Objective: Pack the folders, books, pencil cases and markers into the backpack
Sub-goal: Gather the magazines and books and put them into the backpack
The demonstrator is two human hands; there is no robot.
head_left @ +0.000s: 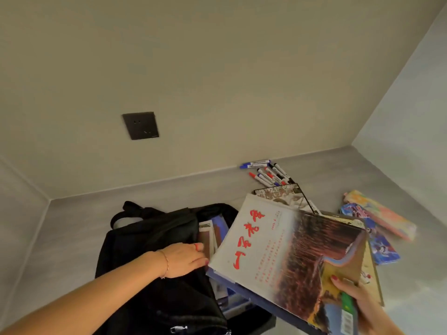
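A black backpack (154, 240) lies open on the grey surface, with books or folders (210, 234) showing inside its mouth. My left hand (183, 258) grips the edge of the opening and holds it apart. My right hand (360, 303) grips the lower corner of a large book (285, 252) with red writing on a pale cover, tilted with its far corner over the backpack's mouth. Another book (280, 193) lies behind it. Several markers (268, 174) lie near the back wall. Two colourful pencil cases (384, 217) lie to the right.
The grey surface (79, 226) is boxed in by a back wall and side walls left and right. A dark wall socket (140, 125) sits on the back wall above the backpack.
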